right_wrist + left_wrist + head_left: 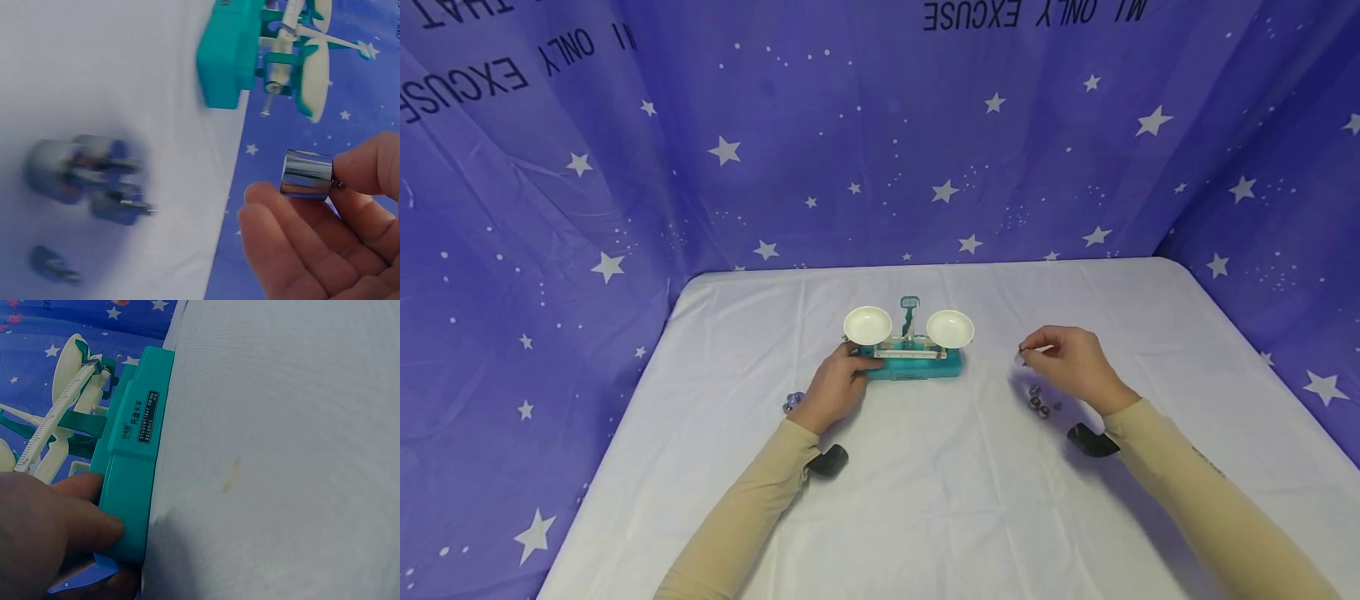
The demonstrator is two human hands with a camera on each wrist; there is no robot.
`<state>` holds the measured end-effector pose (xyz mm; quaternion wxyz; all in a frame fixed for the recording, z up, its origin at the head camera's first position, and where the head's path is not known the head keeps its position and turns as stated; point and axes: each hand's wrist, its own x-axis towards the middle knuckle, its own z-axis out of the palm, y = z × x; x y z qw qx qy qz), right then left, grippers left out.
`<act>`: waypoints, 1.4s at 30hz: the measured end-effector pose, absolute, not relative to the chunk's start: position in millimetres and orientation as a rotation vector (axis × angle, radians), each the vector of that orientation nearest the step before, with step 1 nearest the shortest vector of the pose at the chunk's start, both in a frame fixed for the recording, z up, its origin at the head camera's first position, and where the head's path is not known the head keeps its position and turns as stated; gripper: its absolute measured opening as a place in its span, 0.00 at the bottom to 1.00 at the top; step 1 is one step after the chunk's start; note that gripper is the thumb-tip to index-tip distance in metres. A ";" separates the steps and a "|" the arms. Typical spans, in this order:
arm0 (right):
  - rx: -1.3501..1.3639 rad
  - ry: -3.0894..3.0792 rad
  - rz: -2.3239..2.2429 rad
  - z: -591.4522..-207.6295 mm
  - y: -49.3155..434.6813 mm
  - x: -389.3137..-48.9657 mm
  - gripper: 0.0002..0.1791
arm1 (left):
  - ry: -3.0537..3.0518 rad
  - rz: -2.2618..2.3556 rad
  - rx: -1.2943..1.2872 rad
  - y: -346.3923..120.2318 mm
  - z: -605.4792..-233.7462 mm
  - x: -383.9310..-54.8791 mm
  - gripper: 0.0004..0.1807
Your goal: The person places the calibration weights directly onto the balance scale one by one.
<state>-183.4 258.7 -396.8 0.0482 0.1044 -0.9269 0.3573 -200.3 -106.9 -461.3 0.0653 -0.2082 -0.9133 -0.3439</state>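
A teal student balance (pixel 917 368) with two white pans stands on the white-covered table. My left hand (pixel 833 387) grips the left end of its base, and the thumb (pixel 103 528) lies on the front face in the left wrist view. To the right of the balance, my right hand (pixel 1072 364) is raised over the table. Its thumb and fingers pinch the knob of a shiny cylindrical metal weight (pixel 306 174), which lies sideways. The left pan (pixel 868 326) and right pan (pixel 951 330) hold nothing visible.
Below the right hand stand several metal weights (pixel 1035 402), with a smaller weight (pixel 53 265) beside them. Small shiny bluish objects (pixel 793 402) sit left of the left hand, partly behind it. A purple star-printed curtain (pixel 880 167) surrounds the table (pixel 925 500).
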 end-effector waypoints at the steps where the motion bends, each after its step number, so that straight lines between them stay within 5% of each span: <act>1: 0.319 -2.827 1.102 -393.6 257.2 -184.9 0.06 | -2.757 -1.039 -0.627 -106.9 -461.0 -200.3 0.20; 19: 0.465 -2.818 1.082 -353.7 221.6 -211.9 0.05 | -2.773 -1.042 -0.604 -106.8 -462.3 -200.1 0.20; 42: 0.648 -2.852 1.083 -352.9 164.4 -240.9 0.06 | -2.761 -1.030 -0.620 -107.1 -461.4 -200.0 0.20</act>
